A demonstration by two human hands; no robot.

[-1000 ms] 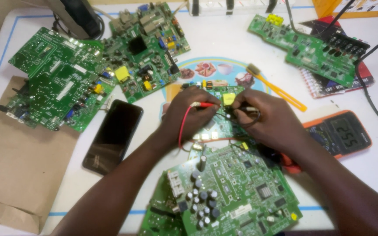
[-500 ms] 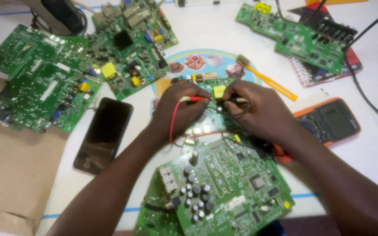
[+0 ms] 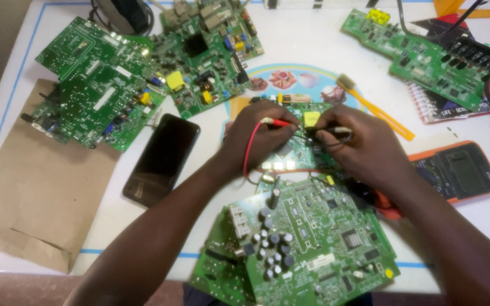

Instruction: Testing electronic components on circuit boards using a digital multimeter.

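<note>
My hands are hiding most of the small green board (image 3: 296, 153) at the frame's centre, so I cannot make out where the tips are landing. My left hand (image 3: 259, 139) is pinching the red probe (image 3: 279, 122), fingers closed; my right hand (image 3: 364, 144) is gripping the black probe (image 3: 336, 131). Since a moment ago the view has been sliding, the orange multimeter (image 3: 455, 170) drifting right. A brown paper bag (image 3: 35, 192) is lying at lower left on the desk (image 3: 307, 45).

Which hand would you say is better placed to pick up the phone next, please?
Probably the left hand: the phone lies on its side, and the right hand would have to cross over. It holds the red probe, though.
</note>
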